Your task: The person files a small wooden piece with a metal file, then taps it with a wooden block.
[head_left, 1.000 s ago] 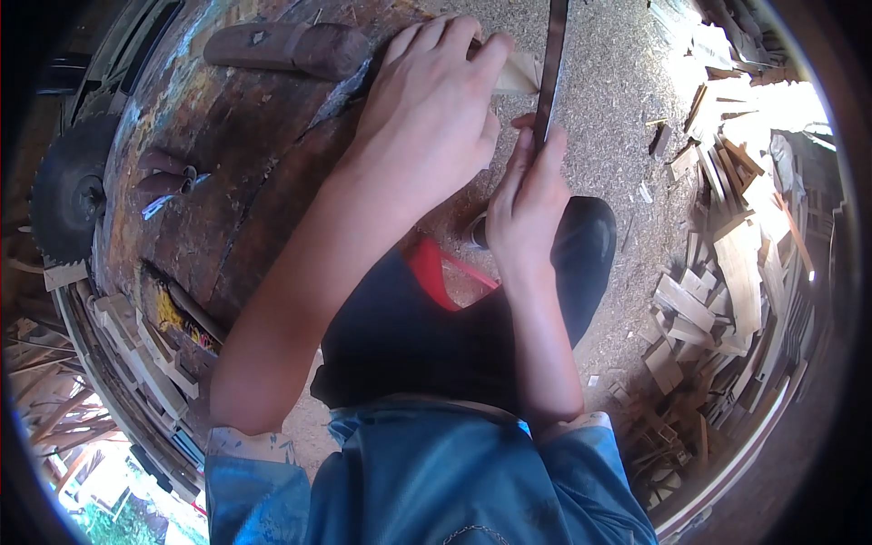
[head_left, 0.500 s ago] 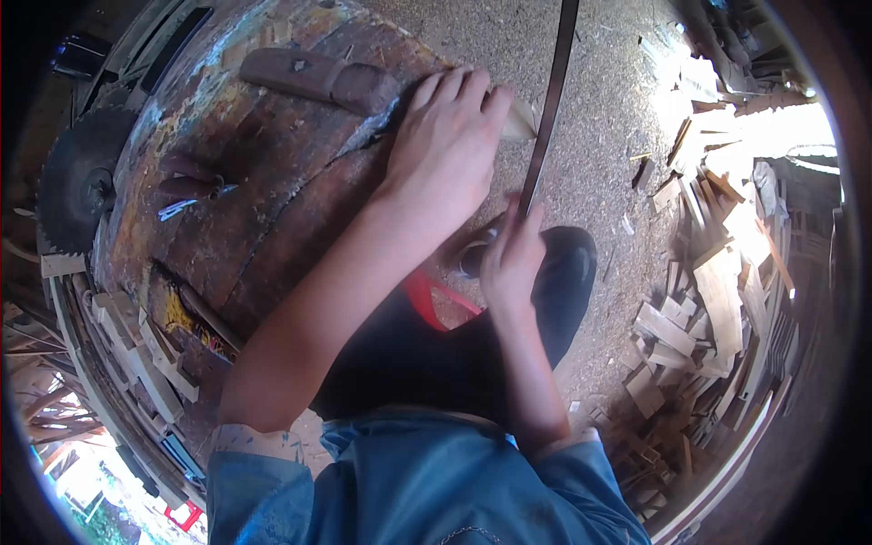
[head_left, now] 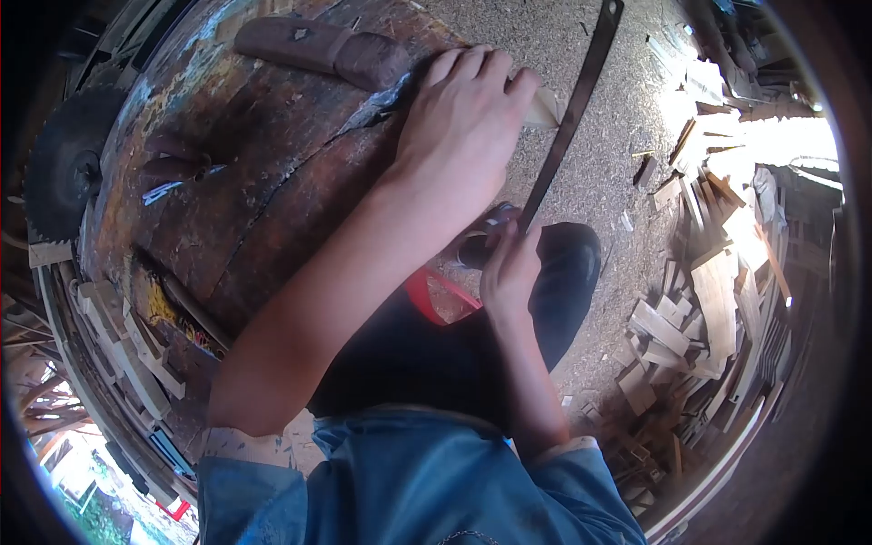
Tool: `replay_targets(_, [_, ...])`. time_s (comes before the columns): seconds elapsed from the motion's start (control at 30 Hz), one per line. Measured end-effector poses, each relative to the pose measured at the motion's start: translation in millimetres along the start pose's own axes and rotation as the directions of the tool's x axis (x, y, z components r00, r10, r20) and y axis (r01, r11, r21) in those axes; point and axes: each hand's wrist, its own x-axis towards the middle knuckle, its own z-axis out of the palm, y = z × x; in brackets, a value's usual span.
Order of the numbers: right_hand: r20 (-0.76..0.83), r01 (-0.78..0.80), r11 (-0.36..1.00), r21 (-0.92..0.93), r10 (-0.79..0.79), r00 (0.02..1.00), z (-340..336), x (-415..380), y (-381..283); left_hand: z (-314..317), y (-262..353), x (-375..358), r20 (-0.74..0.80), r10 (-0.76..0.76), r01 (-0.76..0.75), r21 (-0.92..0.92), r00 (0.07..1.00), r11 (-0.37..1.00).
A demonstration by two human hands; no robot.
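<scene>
My left hand [head_left: 463,118] presses over a pale wooden piece [head_left: 543,109] at the worn workbench's [head_left: 272,154] right edge. The piece's tip sticks out past the fingers. A long, dark flat blade [head_left: 577,109] with a hole at its far end rises from my right hand [head_left: 510,263], whose fingers are closed round its lower end. The blade passes close to the wood's tip; whether they touch I cannot tell. A brown wooden block [head_left: 318,50] lies on the bench left of my left hand.
A toothed circular blade [head_left: 68,168] stands at the left. Wood strips [head_left: 136,354] line the lower left. Offcuts [head_left: 663,327] are piled at the right on a floor [head_left: 618,173] strewn with shavings. A red strap [head_left: 431,295] hangs by my legs.
The flat blade has slid down toward me, so its holed far end now shows. The view has shifted a little, and the bench and its block appear further up and left.
</scene>
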Motion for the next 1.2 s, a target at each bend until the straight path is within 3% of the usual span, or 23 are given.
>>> replay_targets(0.07, [-0.018,0.01,0.999,0.031,-0.009,1.0,0,-7,5,2,1,-2,-0.001,-0.002,0.002,-0.004,1.0,1.0])
replay_targets(0.1, [0.0,-0.078,0.997,0.01,0.078,0.997,-5,2,-14,-2,2,0,0.064,-0.025,0.026,-0.016,0.998,1.0])
replay_targets(0.2, [-0.101,0.105,0.993,-0.05,-0.11,0.989,-12,38,-52,-1,2,-2,0.023,-0.005,0.006,-0.028,1.0,1.0])
replay_targets(0.3, [-0.086,0.101,0.994,-0.039,-0.104,0.991,-15,49,-64,2,3,-1,0.001,-0.011,0.011,-0.021,1.0,1.0])
replay_targets(0.4, [-0.125,0.042,0.996,-0.082,-0.052,0.991,6,20,4,-1,2,-1,0.001,-0.008,0.008,-0.026,1.0,1.0])
replay_targets(0.47, [-0.015,-0.027,0.994,0.109,0.029,0.999,5,-9,23,-2,4,3,0.002,-0.011,0.011,-0.032,1.0,0.999])
replay_targets(0.5, [-0.005,-0.054,0.998,0.017,0.054,0.999,-2,-8,-2,-3,3,3,0.018,-0.014,0.015,-0.03,1.0,0.999])
replay_targets(0.73, [-0.073,0.035,0.999,-0.022,-0.037,0.997,-19,54,-69,-2,3,0,0.0,0.011,-0.011,-0.044,1.0,0.999])
replay_targets(0.87, [-0.015,0.016,0.999,-0.046,-0.016,1.0,0,9,4,-4,5,2,0.004,-0.011,0.011,-0.026,1.0,1.0])
replay_targets(0.93, [0.047,-0.129,0.99,0.055,0.127,0.991,-2,-11,6,-4,5,3,0.037,-0.028,0.028,-0.025,0.999,0.999])
replay_targets(0.97, [0.045,-0.121,0.991,0.051,0.118,0.992,-3,-9,8,-3,5,2,0.028,-0.03,0.031,-0.038,0.999,0.999])
replay_targets(1.07, [-0.053,0.045,0.996,-0.072,-0.049,0.997,-13,31,-36,-6,5,1,0.056,-0.01,0.012,-0.046,0.998,0.999])
replay_targets(1.2, [-0.033,-0.002,1.0,-0.028,0.001,0.999,-21,56,-68,-1,4,0,-0.017,-0.003,0.002,-0.039,1.0,0.999])
